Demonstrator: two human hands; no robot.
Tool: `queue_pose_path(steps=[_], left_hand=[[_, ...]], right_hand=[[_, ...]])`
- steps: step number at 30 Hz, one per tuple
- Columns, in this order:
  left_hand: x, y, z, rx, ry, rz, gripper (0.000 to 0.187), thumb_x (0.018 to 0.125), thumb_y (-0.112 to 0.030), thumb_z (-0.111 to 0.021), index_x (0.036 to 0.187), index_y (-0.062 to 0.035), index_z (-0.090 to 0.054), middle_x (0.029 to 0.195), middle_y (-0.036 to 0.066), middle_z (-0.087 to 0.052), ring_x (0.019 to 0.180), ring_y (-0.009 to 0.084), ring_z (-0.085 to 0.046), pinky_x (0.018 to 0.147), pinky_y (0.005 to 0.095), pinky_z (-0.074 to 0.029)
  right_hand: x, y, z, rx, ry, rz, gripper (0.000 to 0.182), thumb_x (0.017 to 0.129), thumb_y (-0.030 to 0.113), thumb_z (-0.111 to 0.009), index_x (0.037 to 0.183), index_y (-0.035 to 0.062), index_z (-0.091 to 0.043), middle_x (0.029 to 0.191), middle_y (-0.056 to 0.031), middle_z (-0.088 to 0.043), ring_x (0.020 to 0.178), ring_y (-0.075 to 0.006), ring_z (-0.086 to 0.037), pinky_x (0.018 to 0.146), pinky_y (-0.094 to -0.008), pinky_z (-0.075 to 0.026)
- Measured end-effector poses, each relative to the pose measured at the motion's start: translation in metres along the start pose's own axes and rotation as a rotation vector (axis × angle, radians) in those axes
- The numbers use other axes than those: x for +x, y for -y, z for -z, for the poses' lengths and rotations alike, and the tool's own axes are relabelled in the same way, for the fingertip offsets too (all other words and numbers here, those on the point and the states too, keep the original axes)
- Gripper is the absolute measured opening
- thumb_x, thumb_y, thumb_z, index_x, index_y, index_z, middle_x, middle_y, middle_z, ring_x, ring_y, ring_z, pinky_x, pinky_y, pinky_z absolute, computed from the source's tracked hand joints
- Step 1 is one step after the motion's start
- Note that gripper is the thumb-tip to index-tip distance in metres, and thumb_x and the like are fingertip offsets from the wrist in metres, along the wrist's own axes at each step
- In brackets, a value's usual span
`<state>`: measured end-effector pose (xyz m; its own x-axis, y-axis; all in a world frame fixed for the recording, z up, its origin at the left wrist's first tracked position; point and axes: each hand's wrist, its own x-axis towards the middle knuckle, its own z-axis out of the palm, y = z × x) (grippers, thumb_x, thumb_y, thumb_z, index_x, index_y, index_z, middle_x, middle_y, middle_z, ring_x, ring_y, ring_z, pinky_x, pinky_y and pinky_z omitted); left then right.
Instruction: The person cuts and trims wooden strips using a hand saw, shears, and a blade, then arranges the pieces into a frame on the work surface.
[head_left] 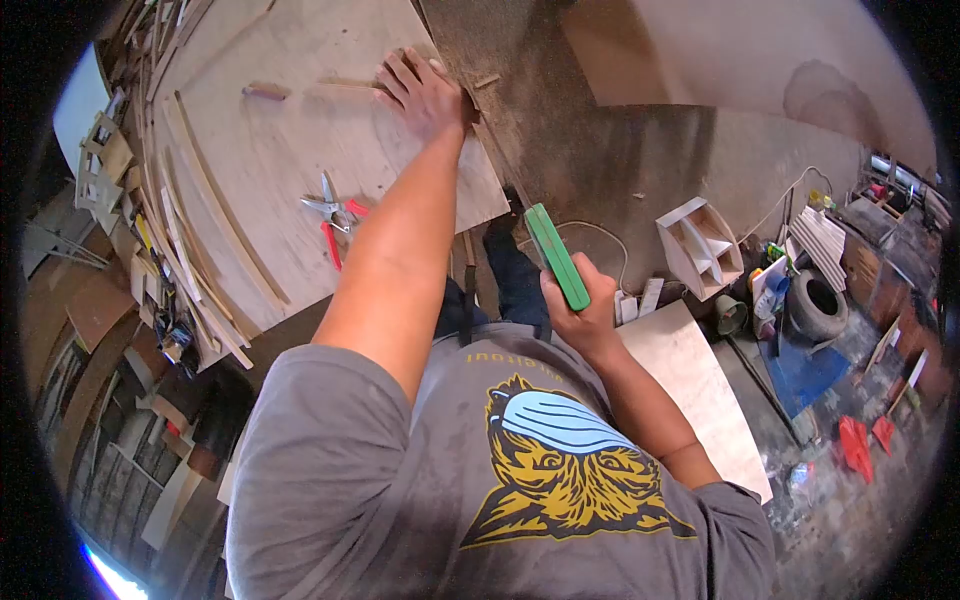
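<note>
My left hand [425, 97] lies with fingers spread near the edge of a plywood sheet [320, 150], over a thin wood strip [345, 83]. A short end of wood shows just past the sheet's edge, beyond the hand. My right hand [585, 310] is wrapped round the green handle of a saw [556, 255]. The saw's narrow blade runs up along the sheet's edge towards my left wrist; its far end is hidden there. A pair of snips [333, 215] with red handles lies on the sheet, left of my left forearm. A small wood offcut [265, 92] lies farther left.
Long thin wood strips [215, 200] lie along the sheet's left side. On the right stand a wooden divided box [700, 247], a tyre [817, 305] and a cup-like pot [730, 313]. A pale board [690, 375] is beside my right arm, and a cable [620, 245] crosses the floor.
</note>
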<state>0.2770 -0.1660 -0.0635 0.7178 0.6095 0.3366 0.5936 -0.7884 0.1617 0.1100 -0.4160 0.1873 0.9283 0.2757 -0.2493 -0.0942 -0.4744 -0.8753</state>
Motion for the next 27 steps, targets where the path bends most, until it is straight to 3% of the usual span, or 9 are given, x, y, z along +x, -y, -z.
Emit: queue_pose_path(steps=[17,27], left_hand=[[0.003,0.006,-0.021,-0.044,0.003,0.005,0.05,0.105,-0.037,-0.047,0.148,-0.014,-0.056,0.161,0.014,-0.043,0.153,0.0393,-0.033,0.123,0.0615,-0.023],[0.008,-0.005,0.014,-0.136,0.131,0.075,0.053,0.107,-0.033,-0.041,0.154,-0.011,-0.048,0.165,0.015,-0.036,0.156,0.0399,-0.025,0.125,0.0605,-0.018]], right_hand=[[0.045,-0.011,-0.014,-0.035,-0.043,0.078,0.018,0.088,0.009,-0.073,0.083,0.0026,-0.057,0.067,-0.0199,-0.06,0.063,-0.0415,-0.067,0.055,-0.0431,-0.051],[0.039,-0.003,-0.015,-0.051,-0.093,0.036,0.017,0.089,0.009,-0.073,0.084,0.0026,-0.059,0.069,-0.0199,-0.063,0.064,-0.0402,-0.068,0.056,-0.0436,-0.051]])
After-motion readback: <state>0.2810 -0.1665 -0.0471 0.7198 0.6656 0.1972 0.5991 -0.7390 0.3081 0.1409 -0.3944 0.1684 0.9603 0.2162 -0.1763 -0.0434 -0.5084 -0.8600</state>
